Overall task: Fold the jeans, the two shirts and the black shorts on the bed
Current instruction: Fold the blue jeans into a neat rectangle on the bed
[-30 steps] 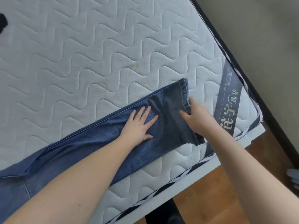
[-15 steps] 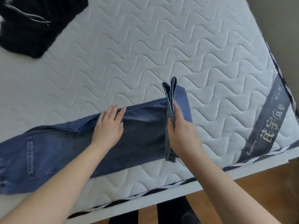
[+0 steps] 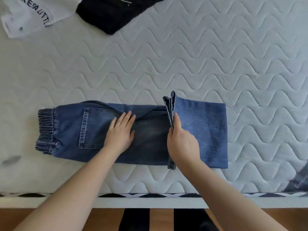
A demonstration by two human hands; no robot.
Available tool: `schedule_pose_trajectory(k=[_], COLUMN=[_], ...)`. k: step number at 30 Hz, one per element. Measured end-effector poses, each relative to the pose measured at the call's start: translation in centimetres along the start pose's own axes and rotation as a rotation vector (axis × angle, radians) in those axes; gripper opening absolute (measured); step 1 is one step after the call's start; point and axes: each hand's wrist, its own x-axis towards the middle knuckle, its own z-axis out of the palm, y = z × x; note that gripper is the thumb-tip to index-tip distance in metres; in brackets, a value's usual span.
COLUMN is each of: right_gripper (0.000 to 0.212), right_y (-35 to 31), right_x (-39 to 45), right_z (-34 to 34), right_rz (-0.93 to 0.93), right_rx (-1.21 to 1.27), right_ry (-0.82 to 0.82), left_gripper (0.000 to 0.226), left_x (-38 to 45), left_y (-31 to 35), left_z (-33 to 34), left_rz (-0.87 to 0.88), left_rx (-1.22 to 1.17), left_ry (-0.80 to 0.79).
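A white quilted mattress with a wavy stitch pattern (image 3: 183,52) fills most of the frame, its black-and-white trimmed edge running along the lower part. Across the middle lies the pair of blue denim jeans with an elastic waistband (image 3: 150,134), doubled leg on leg, the waistband at centre left and the leg ends turned over at centre right. A black garment (image 3: 108,12) sits at the top edge, and beside it, at the upper left, a white shirt with black lettering (image 3: 28,15); both are unfolded and well apart from the jeans.

The left hand (image 3: 120,130) is unclenched, pressed palm down on the denim beside the back pocket, pinning it. The right hand (image 3: 181,144) is pinched around the stacked leg hems (image 3: 170,110), which stand upright on edge above the fold.

Denim looks heavy and fairly stiff, not slippery; it should hold a crease, but the thick hems may spring apart, so gripping both layers together at the hems seems the soundest hold.
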Motion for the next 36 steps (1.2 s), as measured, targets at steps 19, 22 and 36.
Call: schedule_pose_trajectory(k=[19, 22, 36], right_gripper=[0.054, 0.046, 0.05], right_y=[-4.6, -2.4, 1.6], right_x=[2.2, 2.3, 2.0], right_z=[11.3, 11.3, 13.3], right_rz=[-0.17, -0.265, -0.661], right_rx=[0.057, 0.129, -0.258], right_ry=[-0.175, -0.104, 0.08], left_gripper=[0.039, 0.036, 0.034], left_x=[-0.9, -0.4, 2.5], left_y=[-1.8, -0.9, 1.5], left_z=[0.1, -0.8, -1.5], left_rz=[-0.124, -0.308, -0.486], left_rx=[-0.729, -0.94, -0.944], left_ry=[-0.015, -0.061, -0.052])
